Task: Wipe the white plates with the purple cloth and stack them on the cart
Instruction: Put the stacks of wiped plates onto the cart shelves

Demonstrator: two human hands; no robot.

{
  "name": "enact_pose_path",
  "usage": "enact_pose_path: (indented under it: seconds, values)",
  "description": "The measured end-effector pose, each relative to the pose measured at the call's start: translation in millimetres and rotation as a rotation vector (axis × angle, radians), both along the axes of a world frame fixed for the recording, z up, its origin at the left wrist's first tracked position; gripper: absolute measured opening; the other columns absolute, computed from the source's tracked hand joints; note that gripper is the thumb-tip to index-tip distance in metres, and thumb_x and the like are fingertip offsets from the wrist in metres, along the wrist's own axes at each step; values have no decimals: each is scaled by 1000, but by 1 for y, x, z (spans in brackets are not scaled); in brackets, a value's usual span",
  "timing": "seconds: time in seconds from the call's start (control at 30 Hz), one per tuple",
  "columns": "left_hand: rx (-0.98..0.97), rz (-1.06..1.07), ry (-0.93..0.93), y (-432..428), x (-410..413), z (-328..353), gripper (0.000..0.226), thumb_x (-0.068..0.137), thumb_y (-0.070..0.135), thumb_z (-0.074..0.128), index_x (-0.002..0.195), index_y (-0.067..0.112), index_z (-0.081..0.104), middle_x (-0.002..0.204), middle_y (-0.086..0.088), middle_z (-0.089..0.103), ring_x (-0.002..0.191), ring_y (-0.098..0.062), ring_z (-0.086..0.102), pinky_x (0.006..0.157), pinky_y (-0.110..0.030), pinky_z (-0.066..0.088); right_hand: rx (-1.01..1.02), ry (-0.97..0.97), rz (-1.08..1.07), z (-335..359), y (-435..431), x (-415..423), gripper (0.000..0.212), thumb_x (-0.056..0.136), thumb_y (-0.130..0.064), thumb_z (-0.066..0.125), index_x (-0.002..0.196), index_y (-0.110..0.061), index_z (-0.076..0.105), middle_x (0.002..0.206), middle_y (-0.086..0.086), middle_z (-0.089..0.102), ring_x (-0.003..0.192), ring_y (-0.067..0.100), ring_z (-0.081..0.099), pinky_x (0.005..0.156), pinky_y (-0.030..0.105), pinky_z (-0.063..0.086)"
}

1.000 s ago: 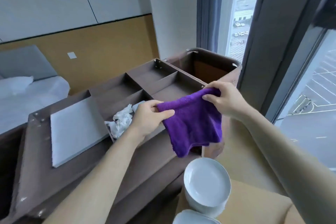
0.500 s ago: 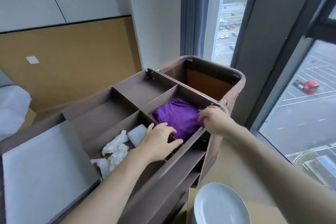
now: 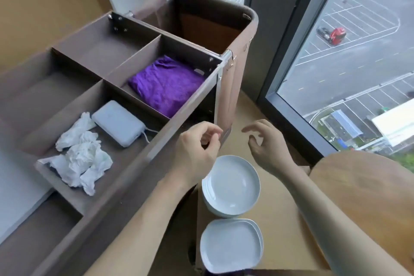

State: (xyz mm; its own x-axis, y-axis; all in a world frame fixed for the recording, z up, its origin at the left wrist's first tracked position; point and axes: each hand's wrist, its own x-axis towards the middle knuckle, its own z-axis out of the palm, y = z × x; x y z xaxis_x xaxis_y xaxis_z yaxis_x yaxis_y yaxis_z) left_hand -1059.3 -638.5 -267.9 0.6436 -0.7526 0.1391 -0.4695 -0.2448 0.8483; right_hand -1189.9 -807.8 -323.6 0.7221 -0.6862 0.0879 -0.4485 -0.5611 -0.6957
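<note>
The purple cloth lies folded in a right-hand compartment of the brown cart. Below the cart's corner, a stack of round white plates rests on a cardboard surface, and a second stack of squarish white plates sits nearer to me. My left hand hovers just above and left of the round stack, fingers loosely curled, holding nothing. My right hand hangs above and right of that stack, fingers relaxed and empty.
A white power bank with a cable and crumpled white tissues lie in the cart's front compartment. A brown fabric bin hangs at the cart's end. A tall window stands to the right. A round wooden tabletop is at right.
The cloth went from held in both hands into the cart compartment and was let go. Both hands have drawn back and down to above the round plate stack.
</note>
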Motion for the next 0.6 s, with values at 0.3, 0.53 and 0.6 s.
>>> enact_pose_path:
  seconds: [0.3, 0.53, 0.6]
  values:
    - [484, 185, 491, 78, -91, -128, 26, 95, 4, 55, 92, 25, 70, 87, 8, 72, 75, -8, 70, 77, -29, 55, 408, 198, -83, -118, 52, -124, 36, 92, 1, 53, 90, -33, 64, 99, -18, 63, 95, -6, 60, 76, 14, 45]
    - [775, 297, 703, 132, -114, -223, 48, 91, 30, 69, 136, 27, 52, 140, -1, 54, 113, -10, 59, 86, -25, 48, 585, 445, -61, -200, 95, -174, 13, 95, -14, 61, 103, -24, 62, 109, -3, 56, 101, 21, 60, 75, 14, 42]
    - [855, 308, 805, 138, -121, -248, 83, 87, 44, 73, 155, 28, 29, 159, -3, 32, 137, -20, 44, 104, -36, 43, 641, 568, -60, -227, 94, -180, 47, 95, -33, 70, 136, -16, 53, 133, 5, 48, 123, 25, 54, 95, 29, 45]
